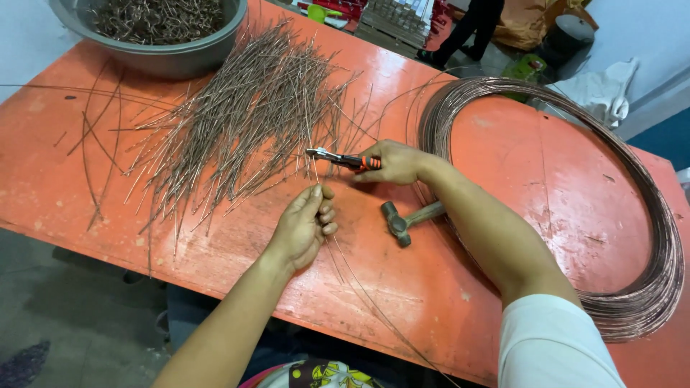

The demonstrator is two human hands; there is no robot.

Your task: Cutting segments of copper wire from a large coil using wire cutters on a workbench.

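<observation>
My left hand (305,224) pinches a thin copper-coloured wire (359,284) that runs from the table's near edge up between its fingers. My right hand (395,162) grips pliers (338,158) with orange and black handles; their jaws sit at the wire just above my left thumb. A large pile of cut wire pieces (244,115) fans out on the orange table (57,179) just beyond both hands. A small hammer (402,221) lies on the table under my right forearm.
A big coil of copper wire (647,287) lies on the right side of the table. A grey metal basin (165,54) with bent wire bits stands at the far left. A few long loose wires (90,151) lie at the left. A person's legs (467,29) show beyond the table.
</observation>
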